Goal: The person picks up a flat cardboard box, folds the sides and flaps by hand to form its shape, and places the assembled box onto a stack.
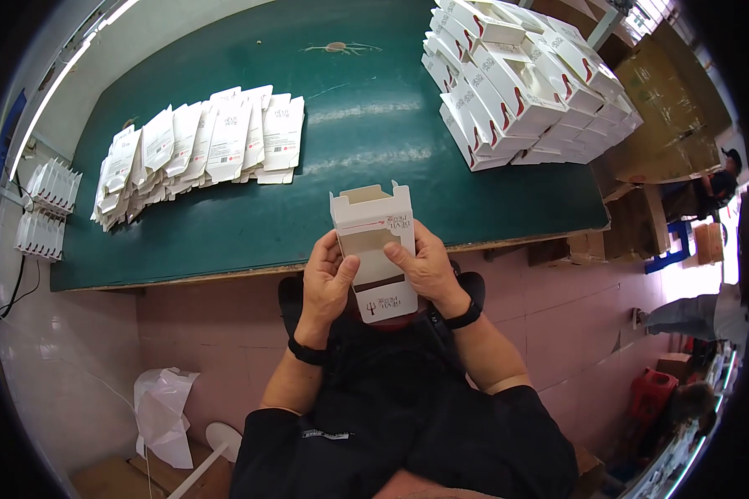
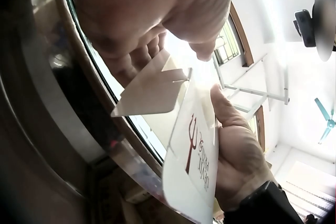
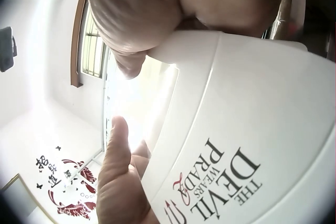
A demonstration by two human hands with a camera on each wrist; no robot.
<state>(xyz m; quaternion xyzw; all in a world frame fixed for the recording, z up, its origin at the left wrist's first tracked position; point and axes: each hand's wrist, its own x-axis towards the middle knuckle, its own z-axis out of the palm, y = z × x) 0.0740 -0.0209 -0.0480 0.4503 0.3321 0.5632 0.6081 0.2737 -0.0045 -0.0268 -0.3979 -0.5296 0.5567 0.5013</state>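
Observation:
A white cardboard box (image 1: 373, 247) with a window cut in its front is held upright between both hands, close over the near table edge. Its end flaps stand unfolded, and black and red lettering (image 3: 223, 182) shows in the right wrist view. My left hand (image 1: 329, 279) grips the left side, thumb at the front edge, fingers partly hidden behind it. On the opposite side my right hand (image 1: 431, 266) grips the box, its thumb lying at the window. An angled flap (image 2: 152, 90) sticks out near the left fingers in the left wrist view.
Flattened white cartons (image 1: 216, 137) lie overlapping on the green table (image 1: 349, 125) at left. A tall stack of assembled window boxes (image 1: 516, 96) stands at right. Small white boxes (image 1: 42, 234) sit at the far left wall. Brown cardboard (image 1: 670, 104) stands beyond the right end.

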